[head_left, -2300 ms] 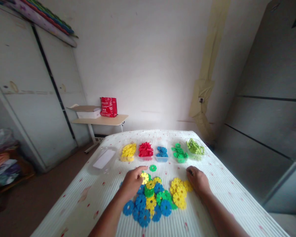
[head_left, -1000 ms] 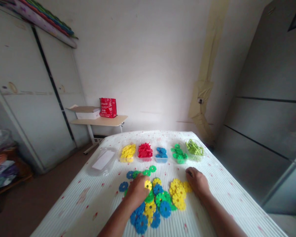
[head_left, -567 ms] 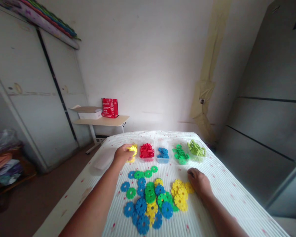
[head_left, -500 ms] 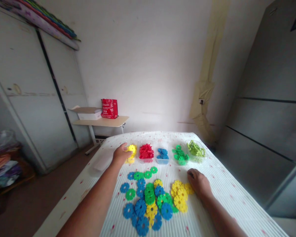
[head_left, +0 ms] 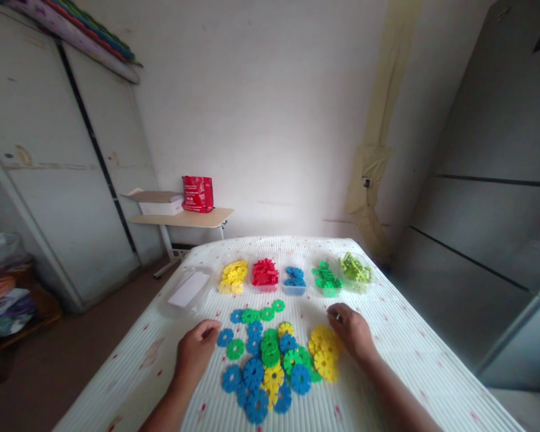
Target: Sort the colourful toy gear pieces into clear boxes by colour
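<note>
My left hand is over the table at the left of the loose discs, thumb and bent fingers slightly apart, nothing visible in it. Its fingertips are beside a blue notched disc. At the right, my right hand has its fingers curled together at the upper edge of a pile of yellow notched discs; whether something is in them is hidden. Between the hands lie mixed discs: blue ones, green ones and yellow ones. A short row of green discs lies behind them.
Clear boxes line the far side, holding yellow discs, red pieces, blue pieces, green pieces and lime pieces. A transparent container is at the left. A side table carries a red bag.
My left hand has let go of a yellow disc at the yellow box and drawn back toward the loose discs. My right hand has shifted a little left, against the yellow pile.
</note>
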Tool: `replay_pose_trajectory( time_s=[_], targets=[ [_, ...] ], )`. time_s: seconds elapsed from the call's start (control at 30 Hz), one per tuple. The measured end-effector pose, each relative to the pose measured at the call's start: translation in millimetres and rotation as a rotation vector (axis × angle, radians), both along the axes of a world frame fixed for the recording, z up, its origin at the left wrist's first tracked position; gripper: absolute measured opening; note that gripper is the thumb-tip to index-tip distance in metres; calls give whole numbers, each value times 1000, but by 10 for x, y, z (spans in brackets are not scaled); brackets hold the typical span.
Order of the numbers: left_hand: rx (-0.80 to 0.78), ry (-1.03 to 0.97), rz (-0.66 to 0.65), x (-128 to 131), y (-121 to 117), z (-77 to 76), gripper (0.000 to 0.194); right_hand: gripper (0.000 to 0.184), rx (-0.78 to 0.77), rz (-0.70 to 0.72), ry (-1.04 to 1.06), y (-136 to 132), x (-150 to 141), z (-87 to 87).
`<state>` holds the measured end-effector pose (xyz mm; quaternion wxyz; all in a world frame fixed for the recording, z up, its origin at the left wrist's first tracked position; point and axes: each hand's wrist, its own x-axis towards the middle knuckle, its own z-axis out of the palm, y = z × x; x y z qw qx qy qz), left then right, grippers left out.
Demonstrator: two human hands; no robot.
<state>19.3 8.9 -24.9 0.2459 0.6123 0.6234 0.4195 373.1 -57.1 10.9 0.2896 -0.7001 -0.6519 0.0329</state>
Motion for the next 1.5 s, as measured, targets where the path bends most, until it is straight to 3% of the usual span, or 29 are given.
replay_pose_trajectory(
  time_s=[0.13,0.23,0.37,0.53,0.73,0.9,1.1,1.37,1.5],
  targets=[
    [-10,-7,17,-7,-24,-26,25,27,-40,171,27,-32,-475,147],
    [49,50,22,33,-46,14,23,26,-167,109,-70,-33,-736,181],
    [64,89,18,67,-74,65,22,24,-276,69,-174,-29,-857,129],
    [56,102,26,73,-79,77,24,9,-249,121,-32,-30,-857,63],
    [69,86,18,67,-75,73,23,1,-243,201,366,-15,-777,76],
    [73,97,12,59,-53,37,23,7,-349,301,662,11,-653,135],
    [73,98,5,62,-44,5,23,19,-290,339,877,125,-530,241],
    [66,88,6,66,-72,23,22,21,-109,136,703,629,-459,449],
    [68,89,21,73,-84,53,20,37,52,-22,578,789,-373,516]
  ],
)
